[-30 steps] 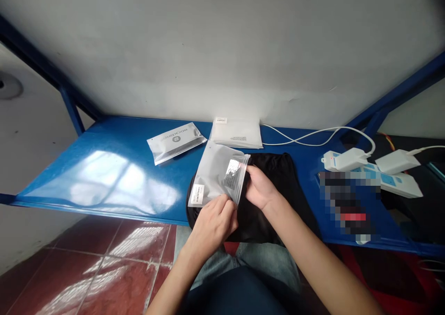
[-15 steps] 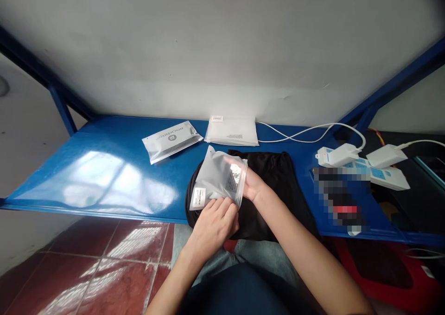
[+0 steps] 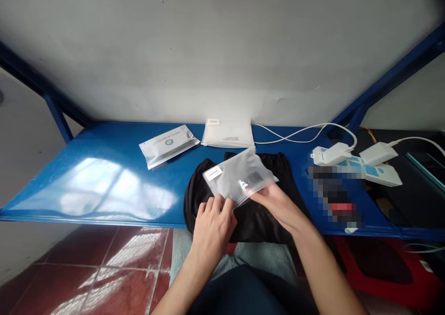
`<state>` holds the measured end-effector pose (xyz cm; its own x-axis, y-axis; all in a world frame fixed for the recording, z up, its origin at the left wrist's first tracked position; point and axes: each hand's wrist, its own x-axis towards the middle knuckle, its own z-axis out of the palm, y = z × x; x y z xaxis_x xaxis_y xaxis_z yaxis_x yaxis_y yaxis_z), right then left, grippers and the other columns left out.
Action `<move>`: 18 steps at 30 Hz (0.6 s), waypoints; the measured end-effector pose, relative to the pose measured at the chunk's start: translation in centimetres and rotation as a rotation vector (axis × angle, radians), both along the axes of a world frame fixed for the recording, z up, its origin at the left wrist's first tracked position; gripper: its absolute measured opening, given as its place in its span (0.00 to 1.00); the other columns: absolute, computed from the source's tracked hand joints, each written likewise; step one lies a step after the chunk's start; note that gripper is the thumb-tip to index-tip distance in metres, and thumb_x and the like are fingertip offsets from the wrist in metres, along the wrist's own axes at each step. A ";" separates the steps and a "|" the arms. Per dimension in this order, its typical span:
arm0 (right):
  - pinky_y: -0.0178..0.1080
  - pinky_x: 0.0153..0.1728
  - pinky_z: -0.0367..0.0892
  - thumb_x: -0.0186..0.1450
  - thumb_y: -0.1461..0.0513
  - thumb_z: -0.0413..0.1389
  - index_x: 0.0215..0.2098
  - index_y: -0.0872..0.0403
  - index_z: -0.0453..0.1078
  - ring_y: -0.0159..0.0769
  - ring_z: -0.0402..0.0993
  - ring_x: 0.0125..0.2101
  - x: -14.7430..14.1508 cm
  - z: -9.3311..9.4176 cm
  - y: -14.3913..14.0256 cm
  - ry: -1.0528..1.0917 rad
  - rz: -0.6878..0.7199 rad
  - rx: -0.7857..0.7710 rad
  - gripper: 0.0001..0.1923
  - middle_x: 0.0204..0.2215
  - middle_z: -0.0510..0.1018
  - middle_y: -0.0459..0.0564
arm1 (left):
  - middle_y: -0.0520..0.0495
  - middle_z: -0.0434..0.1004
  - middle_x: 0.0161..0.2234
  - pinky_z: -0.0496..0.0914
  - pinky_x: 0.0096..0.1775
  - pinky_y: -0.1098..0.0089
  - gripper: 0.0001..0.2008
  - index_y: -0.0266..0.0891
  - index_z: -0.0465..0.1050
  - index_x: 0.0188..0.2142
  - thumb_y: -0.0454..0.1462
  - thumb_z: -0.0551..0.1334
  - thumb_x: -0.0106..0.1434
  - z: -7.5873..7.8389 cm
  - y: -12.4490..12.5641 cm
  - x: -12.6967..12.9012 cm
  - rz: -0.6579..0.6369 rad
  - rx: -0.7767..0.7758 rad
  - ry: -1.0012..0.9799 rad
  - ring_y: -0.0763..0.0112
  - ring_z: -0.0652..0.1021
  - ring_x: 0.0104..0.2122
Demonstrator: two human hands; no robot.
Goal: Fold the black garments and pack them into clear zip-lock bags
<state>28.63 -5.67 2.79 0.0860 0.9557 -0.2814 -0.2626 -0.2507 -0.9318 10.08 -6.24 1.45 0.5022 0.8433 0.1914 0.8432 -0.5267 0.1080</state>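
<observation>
A frosted plastic zip bag [image 3: 227, 178] with a white label and a small dark item inside is held tilted above a folded black cloth [image 3: 196, 199]. My right hand [image 3: 273, 197] grips its right end, some fingers hidden behind the plastic. At the near edge, my left hand [image 3: 215, 217] is closed with curled fingers on the bag; its thumb is mostly hidden. Farther back lie a silver-and-white printed pouch [image 3: 169, 144] and another frosted bag [image 3: 227, 133] with a label.
The blue table [image 3: 114, 139] stands against a pale wall. At right are a white power strip [image 3: 382, 173] with two plugged-in chargers, a white cable [image 3: 299, 139] and a pixelated dark object [image 3: 335, 197]. A red seat [image 3: 389, 278] shows below.
The frosted bag has turned and moved to the right, its label end now higher. My right hand has moved right and nearer to me, with its palm turned more upward.
</observation>
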 end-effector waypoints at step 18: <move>0.67 0.68 0.51 0.77 0.53 0.45 0.73 0.50 0.58 0.55 0.49 0.72 0.9 -1.4 0.7 -1.460 0.158 0.306 0.28 0.73 0.56 0.57 | 0.39 0.57 0.72 0.59 0.66 0.41 0.27 0.40 0.53 0.72 0.39 0.49 0.76 -0.3 3.3 4.4 -0.093 -0.061 -0.144 0.54 0.60 0.71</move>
